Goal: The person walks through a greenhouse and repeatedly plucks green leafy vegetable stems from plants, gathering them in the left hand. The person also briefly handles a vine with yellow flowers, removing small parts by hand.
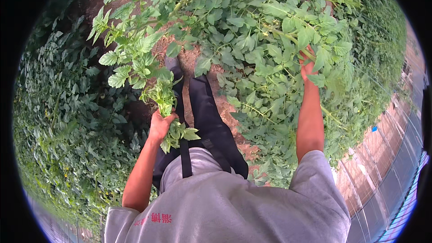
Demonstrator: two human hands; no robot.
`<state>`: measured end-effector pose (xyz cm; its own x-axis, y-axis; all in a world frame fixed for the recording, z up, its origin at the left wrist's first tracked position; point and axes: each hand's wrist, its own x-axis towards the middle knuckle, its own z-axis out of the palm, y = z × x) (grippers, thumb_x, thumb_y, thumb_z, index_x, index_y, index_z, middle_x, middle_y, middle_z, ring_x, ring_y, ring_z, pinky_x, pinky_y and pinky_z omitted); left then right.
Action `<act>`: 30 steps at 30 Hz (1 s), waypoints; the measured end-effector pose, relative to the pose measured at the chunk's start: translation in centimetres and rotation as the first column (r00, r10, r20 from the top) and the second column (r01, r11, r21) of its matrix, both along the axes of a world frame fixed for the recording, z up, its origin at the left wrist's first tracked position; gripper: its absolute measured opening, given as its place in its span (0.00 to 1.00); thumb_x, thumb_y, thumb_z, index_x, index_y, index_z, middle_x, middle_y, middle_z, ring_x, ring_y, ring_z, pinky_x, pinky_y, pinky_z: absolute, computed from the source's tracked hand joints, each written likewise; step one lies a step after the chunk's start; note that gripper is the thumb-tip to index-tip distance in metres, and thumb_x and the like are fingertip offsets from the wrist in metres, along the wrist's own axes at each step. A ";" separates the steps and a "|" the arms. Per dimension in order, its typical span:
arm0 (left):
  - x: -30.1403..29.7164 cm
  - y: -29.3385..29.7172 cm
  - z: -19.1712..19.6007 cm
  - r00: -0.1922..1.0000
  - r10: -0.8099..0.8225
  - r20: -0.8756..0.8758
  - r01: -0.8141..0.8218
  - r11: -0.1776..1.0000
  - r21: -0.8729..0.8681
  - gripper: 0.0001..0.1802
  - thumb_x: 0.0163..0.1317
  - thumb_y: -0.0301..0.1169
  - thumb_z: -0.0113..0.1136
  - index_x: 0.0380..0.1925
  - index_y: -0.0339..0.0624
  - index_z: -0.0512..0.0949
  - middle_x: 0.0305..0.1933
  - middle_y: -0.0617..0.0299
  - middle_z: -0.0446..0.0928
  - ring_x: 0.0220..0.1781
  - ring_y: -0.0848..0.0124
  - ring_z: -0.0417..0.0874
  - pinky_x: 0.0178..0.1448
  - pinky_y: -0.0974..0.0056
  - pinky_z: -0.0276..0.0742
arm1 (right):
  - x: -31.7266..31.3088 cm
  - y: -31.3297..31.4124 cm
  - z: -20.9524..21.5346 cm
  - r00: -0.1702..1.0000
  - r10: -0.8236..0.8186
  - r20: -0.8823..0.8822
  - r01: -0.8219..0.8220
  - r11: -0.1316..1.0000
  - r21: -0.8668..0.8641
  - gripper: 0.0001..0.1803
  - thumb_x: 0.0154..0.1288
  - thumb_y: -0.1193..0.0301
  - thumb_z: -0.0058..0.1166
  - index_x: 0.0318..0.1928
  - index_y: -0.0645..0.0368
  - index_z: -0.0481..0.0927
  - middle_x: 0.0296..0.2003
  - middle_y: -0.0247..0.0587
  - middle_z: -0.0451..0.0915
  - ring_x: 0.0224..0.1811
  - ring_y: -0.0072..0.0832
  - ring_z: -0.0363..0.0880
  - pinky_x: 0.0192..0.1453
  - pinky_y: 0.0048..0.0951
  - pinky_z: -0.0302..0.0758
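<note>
My left hand (161, 125) is closed around a bunch of leafy green shoots (163, 96), held in front of my left thigh. The shoots spread upward from the fist, and a few leaves hang below it. Out to the right, my right hand (308, 66) reaches in among the foliage of a tomato plant (279, 40). Its fingers are bent at a thick, pale green stem (294, 39), partly covered by leaves. Small yellow flowers (265, 33) show near that stem.
Dense rows of plants (58, 94) stand on my left and right. Brown soil (227, 108) runs between them under my feet. Thin strings (373, 162) stretch along the right side, beside a pale strip of ground. A small blue tag (374, 128) hangs there.
</note>
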<state>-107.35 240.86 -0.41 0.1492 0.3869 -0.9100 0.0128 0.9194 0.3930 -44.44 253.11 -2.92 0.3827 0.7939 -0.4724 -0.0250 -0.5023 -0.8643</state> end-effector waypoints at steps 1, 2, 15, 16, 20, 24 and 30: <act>0.1 -0.1 -0.2 0.999 -0.019 -0.051 0.019 1.000 -0.004 0.10 0.57 0.23 0.62 0.40 0.37 0.79 0.34 0.63 0.82 0.34 0.75 0.81 0.41 0.67 0.78 | 1.0 0.8 -1.0 0.994 -0.084 -0.064 0.081 0.995 -0.056 0.23 0.79 0.57 0.42 0.68 0.51 0.67 0.62 0.38 0.76 0.53 0.36 0.78 0.56 0.38 0.76; 0.1 -0.4 -0.3 0.999 0.042 -0.023 -0.043 0.997 -0.064 0.10 0.57 0.23 0.62 0.41 0.37 0.79 0.34 0.62 0.83 0.35 0.74 0.82 0.42 0.66 0.79 | 2.0 1.2 -1.8 0.980 -0.140 -0.141 0.127 0.987 -0.099 0.23 0.79 0.57 0.42 0.67 0.51 0.67 0.63 0.38 0.75 0.54 0.36 0.78 0.57 0.38 0.76; 5.9 -2.6 -1.9 0.999 0.017 -0.038 -0.021 0.995 -0.101 0.12 0.58 0.24 0.63 0.43 0.36 0.79 0.35 0.61 0.82 0.37 0.72 0.83 0.44 0.65 0.78 | -1.9 5.0 -4.5 0.996 -0.087 -0.029 0.091 0.978 0.187 0.17 0.72 0.62 0.58 0.51 0.63 0.81 0.42 0.39 0.85 0.43 0.28 0.83 0.51 0.28 0.79; 6.3 -2.7 -1.8 0.999 0.024 -0.034 -0.028 0.994 -0.102 0.12 0.58 0.24 0.63 0.42 0.36 0.79 0.35 0.61 0.82 0.37 0.72 0.83 0.44 0.65 0.78 | -2.7 5.1 -4.1 0.996 -0.093 0.003 0.089 0.968 0.236 0.18 0.70 0.62 0.63 0.49 0.65 0.81 0.41 0.41 0.85 0.44 0.27 0.83 0.51 0.28 0.79; 7.0 -2.7 -1.6 0.999 0.040 -0.024 -0.042 0.993 -0.115 0.11 0.58 0.24 0.63 0.42 0.36 0.79 0.35 0.60 0.83 0.35 0.72 0.82 0.43 0.66 0.78 | -4.6 4.7 -3.5 0.951 -0.307 -0.035 0.309 0.941 0.136 0.16 0.70 0.63 0.62 0.51 0.61 0.80 0.45 0.41 0.84 0.45 0.29 0.83 0.49 0.30 0.80; 6.9 -2.7 -1.6 0.999 -0.013 -0.048 0.007 0.992 -0.122 0.12 0.57 0.23 0.62 0.42 0.36 0.78 0.35 0.60 0.83 0.34 0.72 0.82 0.42 0.66 0.79 | -5.1 3.5 -4.1 0.963 -0.198 0.182 0.199 0.980 0.014 0.17 0.71 0.63 0.59 0.53 0.60 0.79 0.48 0.40 0.83 0.48 0.30 0.81 0.50 0.31 0.79; 6.8 -3.0 -2.0 0.997 -0.033 -0.071 0.024 0.993 -0.119 0.13 0.57 0.24 0.62 0.43 0.32 0.78 0.33 0.58 0.83 0.34 0.71 0.83 0.41 0.65 0.79 | -4.7 2.6 -5.6 0.939 -0.339 -0.056 0.342 0.938 0.061 0.18 0.73 0.60 0.55 0.54 0.59 0.78 0.50 0.39 0.81 0.50 0.28 0.79 0.51 0.31 0.77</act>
<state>-100.57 237.90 -2.43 0.0908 0.2725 -0.9579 0.0642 0.9582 0.2787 -49.13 255.76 -8.49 0.6158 0.6509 -0.4440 -0.2226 -0.3968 -0.8905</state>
